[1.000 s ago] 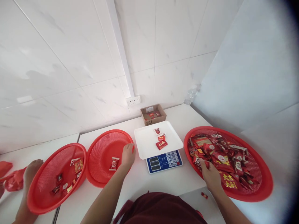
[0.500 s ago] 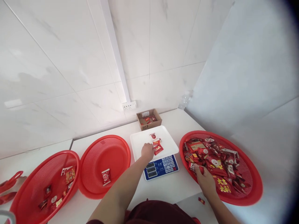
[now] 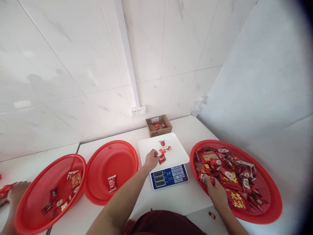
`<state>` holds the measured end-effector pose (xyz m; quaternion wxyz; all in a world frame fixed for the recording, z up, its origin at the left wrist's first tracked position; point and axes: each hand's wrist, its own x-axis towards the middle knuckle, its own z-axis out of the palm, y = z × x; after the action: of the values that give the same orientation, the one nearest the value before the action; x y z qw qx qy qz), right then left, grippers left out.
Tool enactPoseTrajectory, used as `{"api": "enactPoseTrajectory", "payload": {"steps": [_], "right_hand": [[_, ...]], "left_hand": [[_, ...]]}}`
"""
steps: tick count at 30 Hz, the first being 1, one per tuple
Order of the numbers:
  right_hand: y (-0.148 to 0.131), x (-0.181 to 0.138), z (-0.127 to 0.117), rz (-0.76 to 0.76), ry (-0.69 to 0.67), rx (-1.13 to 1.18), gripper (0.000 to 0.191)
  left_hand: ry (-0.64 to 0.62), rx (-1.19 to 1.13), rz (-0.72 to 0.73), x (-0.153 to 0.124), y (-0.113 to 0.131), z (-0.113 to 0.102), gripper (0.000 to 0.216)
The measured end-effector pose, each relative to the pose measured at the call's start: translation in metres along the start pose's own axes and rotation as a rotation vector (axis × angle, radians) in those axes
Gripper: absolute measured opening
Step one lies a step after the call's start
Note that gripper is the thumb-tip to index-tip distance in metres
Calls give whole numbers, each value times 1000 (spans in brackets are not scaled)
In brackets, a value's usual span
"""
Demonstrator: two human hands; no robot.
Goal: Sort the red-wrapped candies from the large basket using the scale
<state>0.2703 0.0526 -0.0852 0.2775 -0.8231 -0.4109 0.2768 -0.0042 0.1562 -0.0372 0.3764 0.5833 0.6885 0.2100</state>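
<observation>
On the white tray point(image 3: 148, 146) of a weighing scale point(image 3: 169, 176), my left hand point(image 3: 151, 160) is closed, its fingertips at the edge of a small red candy packet point(image 3: 162, 159). Just behind that packet lie a white-and-red candy wrapper point(image 3: 162, 144) and another small red piece. My right hand point(image 3: 217, 191) is over the near left side of the right red basket point(image 3: 274, 195). Its thumb and fingers pinch a small red packet point(image 3: 212, 180), partly hidden by the hand. Many red snack packets point(image 3: 230, 178) fill this basket.
A middle red basket point(image 3: 122, 145) holds one red packet point(image 3: 112, 183). The left red basket point(image 3: 36, 192) has several packets. Behind the scale stands a cardboard box point(image 3: 156, 133) with packets. Another person's hand point(image 3: 18, 192) shows at far left. A clear plastic bottle point(image 3: 196, 107) stands in the corner.
The red pieces on the tray have shifted apart, one now nearer the tray's front by my left fingers. My right hand stays in the basket. The other person's hand has come more into view.
</observation>
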Motion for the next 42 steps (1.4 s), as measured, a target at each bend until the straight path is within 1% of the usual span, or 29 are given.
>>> {"api": "enactPoseTrajectory", "payload": {"steps": [4, 6, 8, 9, 10, 12, 15, 18, 21, 24, 27, 29, 31, 34, 38, 40, 42], "right_hand": [[-1, -1, -1, 16, -19, -7, 50], [-1, 0, -1, 7, -17, -5, 50], [0, 1, 0, 4, -10, 0, 50], [0, 2, 0, 6, -9, 1, 51], [1, 2, 0, 12, -8, 0, 51], [1, 3, 0, 19, -10, -1, 53], [0, 3, -1, 10, -17, 9, 54], [-2, 1, -2, 20, -37, 7, 53], [-2, 0, -2, 16, -37, 9, 50], [0, 1, -1, -1, -19, 20, 48], [2, 3, 0, 0, -14, 14, 49], [1, 3, -1, -1, -23, 9, 50], [-1, 2, -2, 4, -32, 8, 51], [-2, 1, -3, 16, -46, 13, 51], [1, 3, -2, 26, -43, 13, 52], [3, 4, -2, 22, -43, 7, 53], [3, 5, -2, 25, -50, 1, 53]], "left_hand": [[145, -13, -23, -29, -27, -60, 8], [251, 19, -35, -46, -44, -87, 4], [301, 82, -66, -59, -59, -103, 6], [318, 114, -77, -62, -64, -107, 7], [323, 139, -78, -64, -66, -107, 9], [296, 175, -28, -60, -64, -98, 11], [168, 204, 113, -38, -47, -69, 15], [55, 224, 203, -8, -25, -35, 22], [-44, 275, 280, 20, -8, -9, 29], [-105, 341, 322, 36, -1, 8, 30], [-122, 392, 329, 40, -2, 15, 30], [-103, 407, 331, 34, -6, 14, 30], [-56, 407, 334, 25, -14, 5, 32], [76, 401, 305, 4, -32, -23, 35], [279, 428, 171, -28, -65, -68, 32], [330, 454, 105, -39, -79, -81, 27], [340, 471, 90, -42, -85, -83, 24]]}}
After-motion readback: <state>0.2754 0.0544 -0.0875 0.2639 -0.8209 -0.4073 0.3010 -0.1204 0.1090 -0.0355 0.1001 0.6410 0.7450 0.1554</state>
